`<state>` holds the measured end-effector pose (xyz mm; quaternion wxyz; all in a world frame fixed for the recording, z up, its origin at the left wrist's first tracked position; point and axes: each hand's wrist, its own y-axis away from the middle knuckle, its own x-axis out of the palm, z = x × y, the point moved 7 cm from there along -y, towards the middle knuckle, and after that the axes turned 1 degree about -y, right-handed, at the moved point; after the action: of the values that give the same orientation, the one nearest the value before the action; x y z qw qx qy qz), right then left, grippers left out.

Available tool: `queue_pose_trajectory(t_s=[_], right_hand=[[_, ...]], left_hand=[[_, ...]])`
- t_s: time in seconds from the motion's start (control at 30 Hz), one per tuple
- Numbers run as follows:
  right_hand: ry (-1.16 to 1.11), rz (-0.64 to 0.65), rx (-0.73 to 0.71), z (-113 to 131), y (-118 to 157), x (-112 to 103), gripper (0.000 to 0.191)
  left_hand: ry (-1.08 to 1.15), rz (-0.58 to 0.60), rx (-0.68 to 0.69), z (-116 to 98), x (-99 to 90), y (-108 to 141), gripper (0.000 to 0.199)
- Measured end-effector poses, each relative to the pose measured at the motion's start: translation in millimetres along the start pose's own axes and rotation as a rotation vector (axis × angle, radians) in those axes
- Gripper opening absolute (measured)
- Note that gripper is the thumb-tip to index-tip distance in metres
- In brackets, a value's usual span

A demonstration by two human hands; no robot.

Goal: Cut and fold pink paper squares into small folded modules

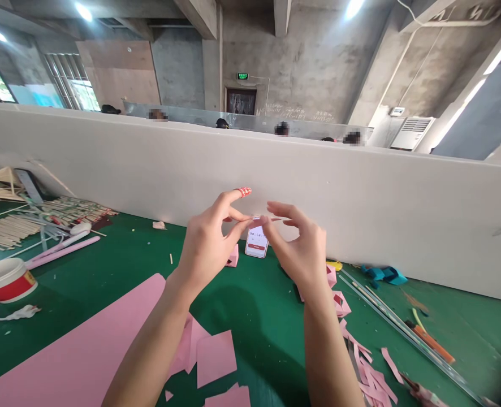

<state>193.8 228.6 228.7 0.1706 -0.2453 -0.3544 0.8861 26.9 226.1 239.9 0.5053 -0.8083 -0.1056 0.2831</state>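
Observation:
A small piece of pink paper, thin and seen nearly edge-on, is stretched between my two hands above the green table. My left hand pinches its left end between thumb and finger; a red-and-white wrap covers the tip of one raised finger. My right hand pinches the other end, its remaining fingers curled above. Just behind the paper, a phone leans upright against the white partition with a timer on its screen. A folded pink paper shape stands beside the phone, partly hidden by my left hand.
Pink paper squares and a large pink sheet lie in front. Cut pink strips and a long clear ruler are at right. Wooden sticks and a paper cup sit left. The white partition borders the table.

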Motion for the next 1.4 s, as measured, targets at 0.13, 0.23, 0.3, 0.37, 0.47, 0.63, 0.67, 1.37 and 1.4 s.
queue_pose_trajectory(t_s=[0.13, 0.23, 0.3, 0.37, 0.47, 0.63, 0.67, 1.37, 1.4], right_hand=[[0.007, 0.148, 0.000, 4.2, 3.2, 12.5, 0.020], [0.037, 0.175, -0.009, 4.0, 3.4, 13.4, 0.023], [0.064, 0.178, -0.029, 4.3, 3.5, 13.9, 0.022], [0.087, 0.176, -0.049, 4.9, 4.1, 15.2, 0.020], [0.102, 0.181, -0.063, 6.0, 5.3, 18.3, 0.020], [0.107, 0.184, -0.050, 8.4, 6.7, 17.6, 0.021], [0.101, 0.180, -0.041, 8.8, 6.9, 16.1, 0.021], [-0.164, 0.164, 0.093, 1.8, 4.6, 12.7, 0.029], [-0.160, 0.169, 0.080, 2.9, 4.7, 12.9, 0.028]], left_hand=[[0.027, 0.022, -0.026, 3.2, 3.6, 0.1, 0.043], [0.046, 0.028, -0.033, 4.7, 5.2, -0.6, 0.042], [0.036, 0.026, -0.021, 3.7, 7.1, -0.6, 0.041], [0.003, 0.025, -0.014, 3.1, 9.9, -0.3, 0.042], [-0.059, -0.009, -0.033, 6.8, 12.3, -0.2, 0.048], [-0.171, -0.138, -0.080, 22.9, 3.6, -2.6, 0.051], [-0.192, -0.175, -0.094, 26.3, -0.6, -2.9, 0.049], [0.378, 0.038, -0.335, 41.1, 12.4, -1.1, 0.048], [0.380, 0.021, -0.345, 43.6, 12.0, -0.9, 0.051]])
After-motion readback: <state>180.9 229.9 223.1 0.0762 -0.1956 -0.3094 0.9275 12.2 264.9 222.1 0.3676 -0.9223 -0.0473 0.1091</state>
